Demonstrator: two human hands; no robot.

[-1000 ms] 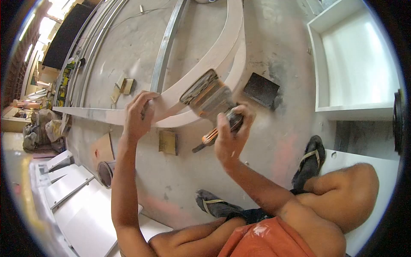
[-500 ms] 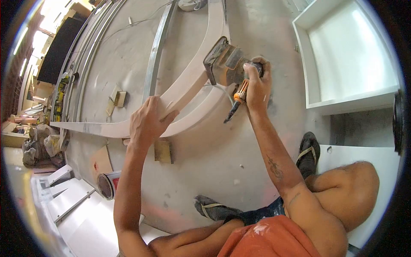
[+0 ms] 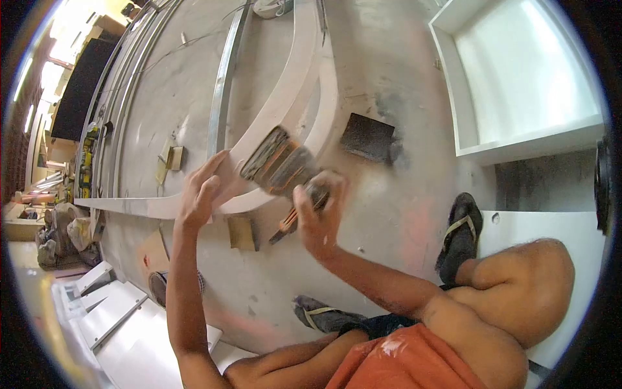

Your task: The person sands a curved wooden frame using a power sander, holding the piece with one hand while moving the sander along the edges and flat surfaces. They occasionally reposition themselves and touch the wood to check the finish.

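Note:
A dusty power sander [image 3: 278, 163] with orange trim is in my right hand [image 3: 319, 211], its pad against or just over the curved part of a pale frame [image 3: 285, 97]. An orange and black cord end hangs below the grip. My left hand [image 3: 204, 188] has its fingers closed round the edge of the same frame, left of the sander. Beneath the frame, near my left hand, a small brown block [image 3: 242, 233] stands on the floor.
A dark square pad [image 3: 367, 137] lies on the floor right of the frame. A white open box [image 3: 463, 97] is at the upper right. Metal strips [image 3: 225, 84] lie at the upper left, white panels [image 3: 129, 324] at the lower left. My sandalled feet are below.
My right hand has moved the sander left and down along the frame, toward my left hand. My left hand has shifted slightly left. The dark pad, hidden before, now shows.

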